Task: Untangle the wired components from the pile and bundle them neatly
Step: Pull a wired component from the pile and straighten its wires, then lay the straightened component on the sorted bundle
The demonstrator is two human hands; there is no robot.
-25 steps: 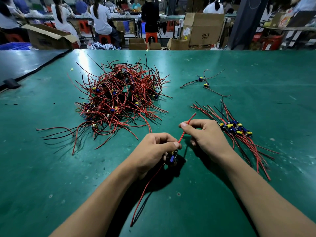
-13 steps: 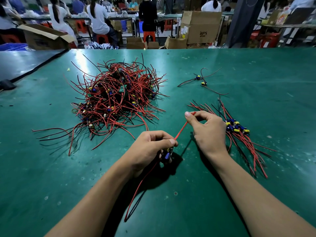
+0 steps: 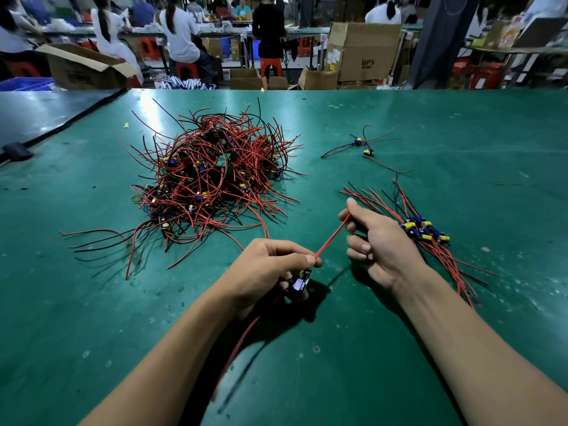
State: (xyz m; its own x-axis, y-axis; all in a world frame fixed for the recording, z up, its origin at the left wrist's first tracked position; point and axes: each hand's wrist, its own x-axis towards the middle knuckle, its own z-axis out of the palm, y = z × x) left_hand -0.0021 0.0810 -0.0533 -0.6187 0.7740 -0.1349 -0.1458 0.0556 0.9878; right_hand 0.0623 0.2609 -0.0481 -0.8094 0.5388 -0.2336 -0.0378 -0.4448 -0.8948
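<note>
A factory assembly floor: seated workers (image 3: 181,35) at benches, stacked cartons (image 3: 362,50), green worktable (image 3: 461,133).

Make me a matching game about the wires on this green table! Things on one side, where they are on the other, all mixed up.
Things:
1. tangled pile
2. sorted bundle
3. two loose components
4. red wire

Places:
A. stretched between the left hand and the right hand
B. lying just right of the right hand
C. far back, on their own, right of the pile
D. on the left, beyond the left hand

Pairs: 1-D, 2-B, 3-C, 4-A
</note>
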